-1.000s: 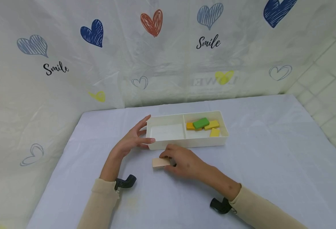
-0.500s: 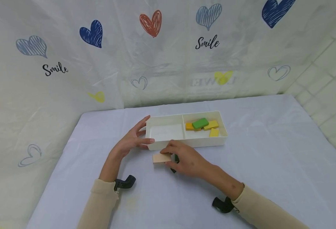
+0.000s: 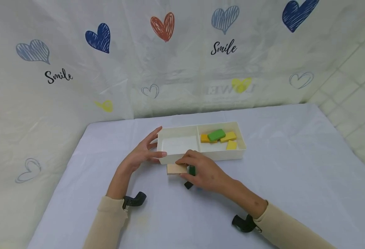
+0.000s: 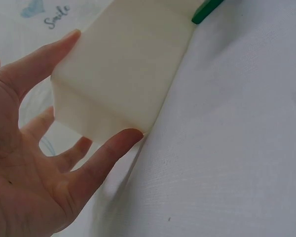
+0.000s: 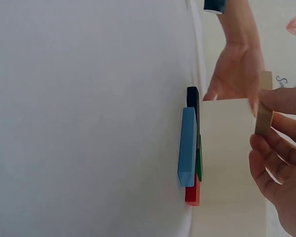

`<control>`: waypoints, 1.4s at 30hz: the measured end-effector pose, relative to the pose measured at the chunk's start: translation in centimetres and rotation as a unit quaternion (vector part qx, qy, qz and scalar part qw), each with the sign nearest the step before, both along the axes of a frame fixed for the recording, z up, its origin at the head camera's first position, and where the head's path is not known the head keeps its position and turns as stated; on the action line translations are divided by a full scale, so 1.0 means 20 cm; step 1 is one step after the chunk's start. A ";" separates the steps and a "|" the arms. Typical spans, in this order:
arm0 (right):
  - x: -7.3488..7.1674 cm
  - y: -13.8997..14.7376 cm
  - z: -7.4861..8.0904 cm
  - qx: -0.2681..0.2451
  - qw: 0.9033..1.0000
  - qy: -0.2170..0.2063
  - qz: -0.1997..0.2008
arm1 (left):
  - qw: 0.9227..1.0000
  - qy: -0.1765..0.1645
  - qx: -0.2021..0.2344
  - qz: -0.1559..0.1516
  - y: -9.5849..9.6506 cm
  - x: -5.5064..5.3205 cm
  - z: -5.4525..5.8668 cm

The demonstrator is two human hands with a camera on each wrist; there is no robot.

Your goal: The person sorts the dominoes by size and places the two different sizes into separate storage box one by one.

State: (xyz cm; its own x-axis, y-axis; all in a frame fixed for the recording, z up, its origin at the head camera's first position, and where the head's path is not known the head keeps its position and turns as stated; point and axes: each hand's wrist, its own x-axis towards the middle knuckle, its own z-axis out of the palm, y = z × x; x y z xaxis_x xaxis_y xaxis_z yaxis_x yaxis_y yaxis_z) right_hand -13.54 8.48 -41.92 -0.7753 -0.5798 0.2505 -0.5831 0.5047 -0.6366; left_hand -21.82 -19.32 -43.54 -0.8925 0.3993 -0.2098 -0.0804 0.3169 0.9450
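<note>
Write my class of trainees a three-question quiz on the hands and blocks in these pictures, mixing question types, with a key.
1. Multiple choice: what does the right hand pinch? a) a yellow block b) a plain wooden block c) the box divider
2. True or false: inside the white box, the bright green block lies beneath the orange block.
3. Short answer: in the right wrist view, which four colours of block lie beside the box?

Key: 1. b. 2. False; it lies on top. 3. Black, blue, dark green and red.

Right hand (image 3: 205, 173) hides the blue block (image 5: 187, 147) (head view).
</note>
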 end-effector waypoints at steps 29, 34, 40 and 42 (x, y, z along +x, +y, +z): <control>-0.01 0.07 0.05 -0.070 0.996 0.024 -0.041 | 1.000 -0.002 -0.009 0.002 0.00 0.01 0.02; -0.02 0.09 0.06 -0.080 0.995 0.038 -0.045 | 1.000 -0.001 -0.011 0.003 0.01 0.01 0.02; -0.03 0.11 0.07 -0.084 0.994 0.046 -0.052 | 1.000 -0.003 -0.008 0.002 0.01 0.02 0.01; -0.04 0.12 0.07 -0.087 0.994 0.044 -0.058 | 1.000 -0.002 -0.007 0.001 0.01 0.02 0.02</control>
